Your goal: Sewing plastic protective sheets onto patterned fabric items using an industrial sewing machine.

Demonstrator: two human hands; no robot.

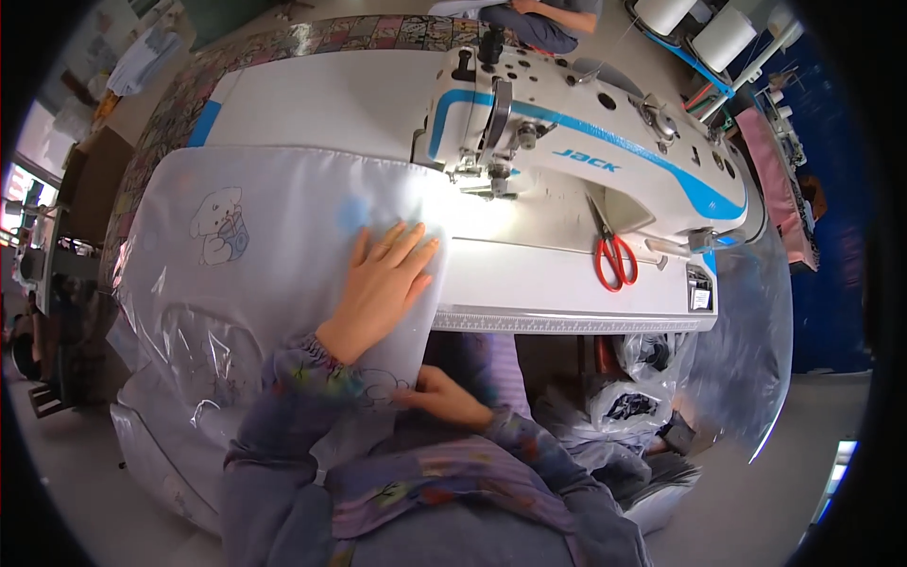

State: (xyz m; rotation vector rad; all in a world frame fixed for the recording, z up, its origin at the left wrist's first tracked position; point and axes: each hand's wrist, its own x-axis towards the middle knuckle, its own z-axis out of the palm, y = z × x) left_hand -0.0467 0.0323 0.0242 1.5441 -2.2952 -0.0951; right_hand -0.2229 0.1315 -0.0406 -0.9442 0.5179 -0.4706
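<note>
A large, glossy white sheet [274, 274] with line drawings of puppies lies over the left of the sewing machine's table. Its front part hangs over the edge toward my lap in shiny folds. My left hand [380, 293] rests flat on it near the right edge, fingers stretched toward the needle area. Lower down, my right hand [449, 397] pinches the sheet's hanging right edge between thumb and fingers. The white-and-blue sewing machine [586, 142] stands at the right, its lamp lighting the presser foot [496, 180]. The sheet's far right corner reaches close to that foot.
Red-handled scissors [616, 262] lie under the machine's arm. A ruler strip [567, 321] runs along the table's front edge. Clear plastic bags [628, 406] sit below, right of my legs. Thread cones [723, 40] stand at the back right. Another person [557, 17] sits beyond the table.
</note>
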